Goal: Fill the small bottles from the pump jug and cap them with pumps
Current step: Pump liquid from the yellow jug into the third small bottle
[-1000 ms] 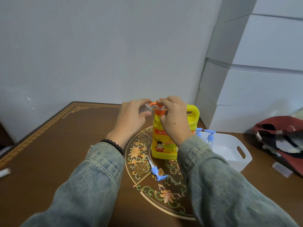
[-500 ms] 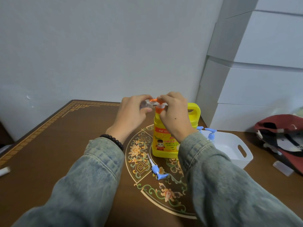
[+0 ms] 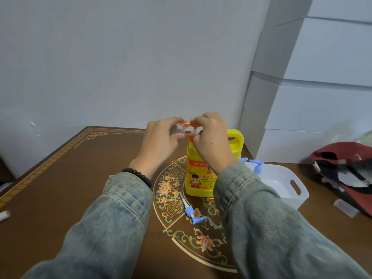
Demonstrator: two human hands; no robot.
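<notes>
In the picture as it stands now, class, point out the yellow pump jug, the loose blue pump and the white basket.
yellow pump jug (image 3: 198, 178), head view, front label.
loose blue pump (image 3: 192, 214), head view, collar.
white basket (image 3: 297, 193), head view, right wall.

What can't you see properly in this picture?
- Small bottle, head view: mostly wrapped by the left hand; fill level unreadable.
- Jug pump top: covered by the right hand.
- Bottles in the white basket: behind the right sleeve; only blue pumps show.

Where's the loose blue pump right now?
The loose blue pump lies flat on the table, just in front of the yellow jug, between the two sleeves.
</notes>
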